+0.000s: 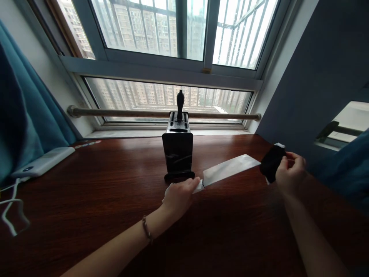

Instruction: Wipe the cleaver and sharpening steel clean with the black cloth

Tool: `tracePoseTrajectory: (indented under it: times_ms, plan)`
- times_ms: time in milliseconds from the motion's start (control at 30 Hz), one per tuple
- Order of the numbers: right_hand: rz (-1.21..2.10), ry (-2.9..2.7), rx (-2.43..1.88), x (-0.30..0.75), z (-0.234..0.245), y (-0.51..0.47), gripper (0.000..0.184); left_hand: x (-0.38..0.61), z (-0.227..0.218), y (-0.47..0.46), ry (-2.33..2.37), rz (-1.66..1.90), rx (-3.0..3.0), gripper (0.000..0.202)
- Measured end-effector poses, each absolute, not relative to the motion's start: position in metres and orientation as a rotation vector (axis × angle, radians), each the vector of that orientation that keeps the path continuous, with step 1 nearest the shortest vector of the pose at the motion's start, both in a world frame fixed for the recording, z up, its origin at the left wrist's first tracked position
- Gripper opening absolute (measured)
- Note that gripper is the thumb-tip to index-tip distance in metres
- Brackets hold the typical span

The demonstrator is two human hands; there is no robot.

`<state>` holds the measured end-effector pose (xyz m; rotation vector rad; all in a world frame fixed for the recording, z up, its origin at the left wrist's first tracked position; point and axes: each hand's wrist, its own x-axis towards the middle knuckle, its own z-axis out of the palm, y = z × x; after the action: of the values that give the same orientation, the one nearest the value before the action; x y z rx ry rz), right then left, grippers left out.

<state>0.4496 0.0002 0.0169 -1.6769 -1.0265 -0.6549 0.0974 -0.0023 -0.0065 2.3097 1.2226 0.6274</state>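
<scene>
My left hand [179, 195] is closed round the handle of a broad-bladed kitchen knife [229, 169]; something white, like tissue, shows between hand and handle. The blade points right, above the table. Pinched in my right hand [291, 173] is a black cloth [272, 163] with white bits at its edges, close to the blade's tip. Behind my left hand stands a black and metal knife block [178, 154]. One black knife handle [180, 102] sticks up out of its slotted top.
The reddish-brown wooden table [115, 161] reaches to the window sill. A white power strip [44, 161] with a white cable [13, 207] lies at the left by a blue curtain [40, 96]. A metal rail [129, 112] crosses before the window.
</scene>
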Motion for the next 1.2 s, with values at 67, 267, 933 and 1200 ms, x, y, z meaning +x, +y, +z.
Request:
tracePoseTrajectory:
  times_ms: [67,267,933,1200]
  plan:
    - [-0.651,-0.983,-1.525,0.443,0.015,-0.001,0.021,0.101,-0.004,-0.002,1.108,0.654,2.08,0.009]
    - [-0.654,-1.124,-1.414,0.42,0.013,-0.005,0.018,0.11,-0.017,-0.002,0.846,0.462,1.423,0.028]
    - [0.265,-2.202,-0.864,0.323,-0.036,-0.028,0.027,0.112,-0.034,0.004,0.716,0.252,0.941,0.038]
    - [0.325,-2.285,-0.944,0.326,-0.028,-0.026,0.033,0.113,-0.036,0.007,0.731,0.231,0.932,0.038]
